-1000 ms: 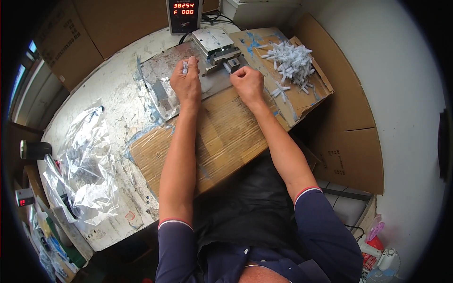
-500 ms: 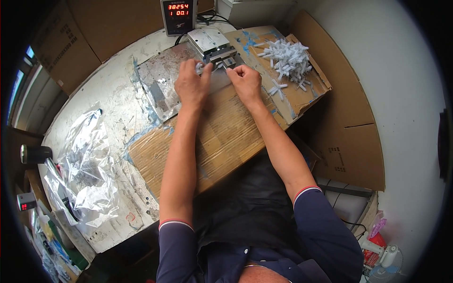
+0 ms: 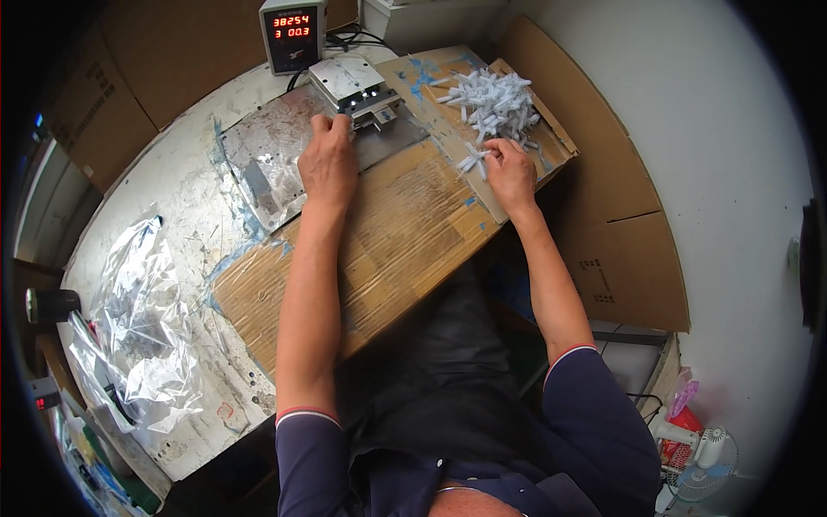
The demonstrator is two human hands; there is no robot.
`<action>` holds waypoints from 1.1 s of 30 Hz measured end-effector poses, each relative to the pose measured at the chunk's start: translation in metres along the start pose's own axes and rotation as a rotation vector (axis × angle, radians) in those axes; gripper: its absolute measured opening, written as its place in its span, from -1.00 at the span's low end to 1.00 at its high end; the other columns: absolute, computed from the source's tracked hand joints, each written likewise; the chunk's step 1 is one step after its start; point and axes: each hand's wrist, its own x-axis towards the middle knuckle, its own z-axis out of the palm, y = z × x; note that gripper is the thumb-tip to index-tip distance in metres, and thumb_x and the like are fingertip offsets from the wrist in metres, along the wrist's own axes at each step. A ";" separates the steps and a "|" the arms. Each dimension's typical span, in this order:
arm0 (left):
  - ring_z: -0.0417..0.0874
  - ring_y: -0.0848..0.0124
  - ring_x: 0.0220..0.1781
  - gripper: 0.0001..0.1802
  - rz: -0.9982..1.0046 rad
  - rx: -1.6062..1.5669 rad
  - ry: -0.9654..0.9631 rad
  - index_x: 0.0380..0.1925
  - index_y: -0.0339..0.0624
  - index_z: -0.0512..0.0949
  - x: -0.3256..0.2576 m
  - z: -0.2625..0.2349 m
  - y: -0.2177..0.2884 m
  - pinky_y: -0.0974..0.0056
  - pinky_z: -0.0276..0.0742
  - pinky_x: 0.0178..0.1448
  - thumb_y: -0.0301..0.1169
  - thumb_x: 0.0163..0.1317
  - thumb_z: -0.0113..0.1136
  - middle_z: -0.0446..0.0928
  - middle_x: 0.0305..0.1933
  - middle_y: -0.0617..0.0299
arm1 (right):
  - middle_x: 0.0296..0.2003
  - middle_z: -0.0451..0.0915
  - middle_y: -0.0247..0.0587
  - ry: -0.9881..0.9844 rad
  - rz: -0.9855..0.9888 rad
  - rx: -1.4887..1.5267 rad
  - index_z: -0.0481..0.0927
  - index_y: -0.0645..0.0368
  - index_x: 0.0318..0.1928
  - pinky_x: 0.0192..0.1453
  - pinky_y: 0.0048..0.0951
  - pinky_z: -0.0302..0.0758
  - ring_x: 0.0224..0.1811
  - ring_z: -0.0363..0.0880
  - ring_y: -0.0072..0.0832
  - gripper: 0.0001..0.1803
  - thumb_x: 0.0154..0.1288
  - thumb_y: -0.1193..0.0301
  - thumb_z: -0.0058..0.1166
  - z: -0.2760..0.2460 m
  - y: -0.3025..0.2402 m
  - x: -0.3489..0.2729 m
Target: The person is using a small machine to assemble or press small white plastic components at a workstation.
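Note:
My left hand is closed beside the left front of a small metal machine, fingertips near its dark front block. Whatever it holds is hidden by the fingers. Farther right, my right hand pinches at a small cluster of slim white plastic pieces on the cardboard, with one piece at its fingertips. Just beyond lies a big heap of the same white pieces. The machine stands on a scuffed metal plate.
A counter box with red digits stands behind the machine, cables beside it. Flattened cardboard covers the near edge. Crumpled clear plastic and a dark cylinder lie at left. A cardboard wall rises at right; a small fan is below.
My right hand has left the machine's front and moved right to the small white cluster. My left hand stays beside the machine, its fingers more curled. The counter's lower display has changed.

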 end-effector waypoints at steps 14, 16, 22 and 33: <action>0.71 0.01 -0.29 -0.86 -0.037 0.028 0.057 -0.16 -0.06 0.54 -0.001 0.006 -0.002 -0.01 0.63 -0.32 -0.49 0.30 0.14 0.55 -0.14 0.10 | -0.34 0.66 -0.16 0.082 -0.302 -0.060 0.66 0.14 -0.30 -0.18 -0.24 0.59 -0.27 0.66 -0.16 -0.92 0.19 0.50 0.30 -0.002 -0.001 0.004; 0.72 -0.03 -0.22 -0.82 -0.059 -0.151 0.119 -0.09 -0.06 0.52 -0.001 0.003 -0.003 -0.02 0.62 -0.24 -0.43 0.34 0.25 0.62 -0.12 0.10 | -0.37 0.67 -0.20 0.100 -0.216 0.040 0.65 0.17 -0.31 -0.24 -0.31 0.59 -0.35 0.66 -0.27 -0.94 0.21 0.51 0.27 0.000 -0.007 0.003; 0.76 0.09 -0.23 -0.81 -0.123 -0.322 0.082 -0.03 -0.05 0.51 0.000 -0.001 -0.003 0.13 0.62 -0.16 -0.42 0.40 0.21 0.72 -0.21 0.11 | -0.43 0.65 -0.44 0.019 0.155 0.827 0.62 0.22 -0.33 -0.36 -0.52 0.52 -0.47 0.59 -0.65 -0.96 0.25 0.53 0.20 0.022 -0.037 -0.005; 0.37 0.64 -0.57 -0.78 -0.546 -0.956 0.126 -0.20 -0.15 0.51 0.010 0.000 -0.035 0.44 0.30 -0.48 -0.24 0.48 0.22 0.60 -0.45 0.36 | -0.42 0.72 -0.05 -0.138 -0.309 -0.165 0.69 0.18 -0.38 -0.17 -0.11 0.62 -0.36 0.69 0.02 -0.88 0.14 0.39 0.22 0.022 -0.060 -0.012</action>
